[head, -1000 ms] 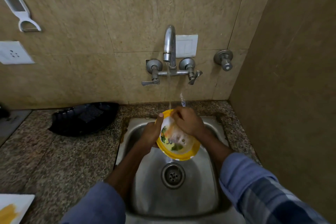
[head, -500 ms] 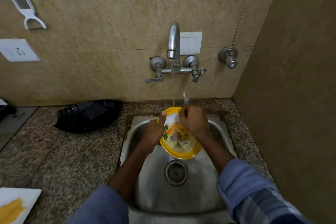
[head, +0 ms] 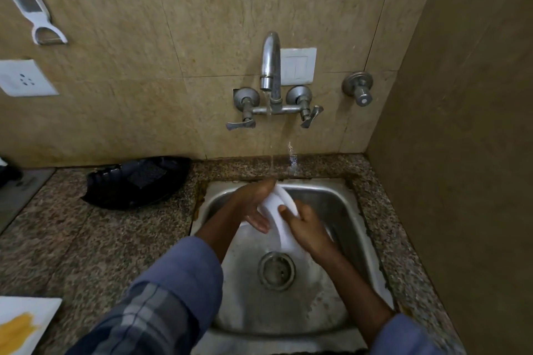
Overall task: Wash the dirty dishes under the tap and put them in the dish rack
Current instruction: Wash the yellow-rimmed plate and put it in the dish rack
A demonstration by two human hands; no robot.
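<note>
While held on edge under the stream, plate point(head: 276, 199): white underside towards the camera, curved raised ring showing, other face hidden.
Place: above the sink point(head: 323, 192) basin, between both hands, clear of the drain point(head: 276, 269).
Left hand point(head: 253, 204): fingers point(head: 264, 186) straight and together, laid flat on the plate's back.
Right hand point(head: 308, 229): fingers point(head: 288, 210) curled over the near rim, clamped on it.
Tap point(head: 271, 60): running, thin stream landing by the plate's top edge.
Counter point(head: 101, 239): speckled stone; black tray point(head: 138, 181) left of the sink; white dish point(head: 23, 323) with yellow smear at the near left.
</note>
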